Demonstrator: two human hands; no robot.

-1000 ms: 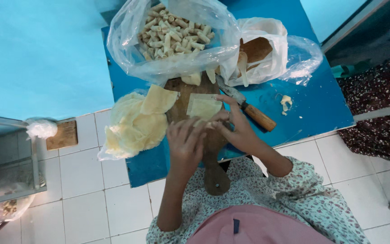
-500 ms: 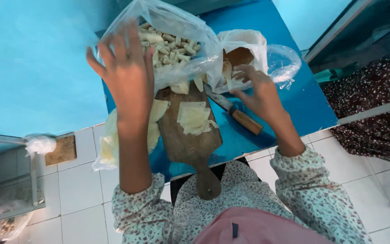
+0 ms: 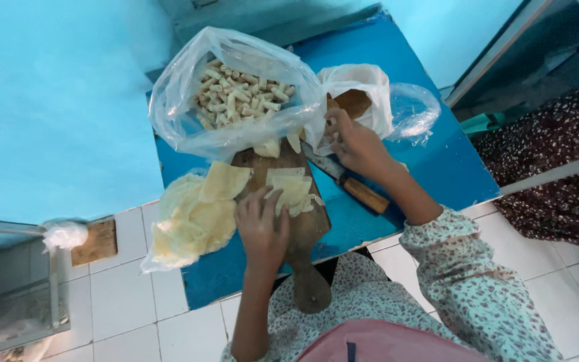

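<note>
While wrapper sheet (image 3: 291,189) lies flat on wooden board (image 3: 296,228), my left hand (image 3: 261,224) rests over board's left part, fingers spread, fingertips touching sheet's left edge; nothing clamped. My right hand (image 3: 356,144) at mouth of white bag (image 3: 360,90), fingers curled together inside opening; whether pinching anything, cannot tell. Knife (image 3: 346,182), wooden handle, on blue table (image 3: 430,167) just beside board, under right wrist. Bag of rolled pieces (image 3: 236,94) above board. Stack of wrappers (image 3: 196,214) left of board, touching it.

The light is soft, even and bluish. Shadows are faint. Small white shine sits on the clear plastic bag of pale rolled snacks (image 3: 236,94). The picture is a bit blurry, with edges bending.
</note>
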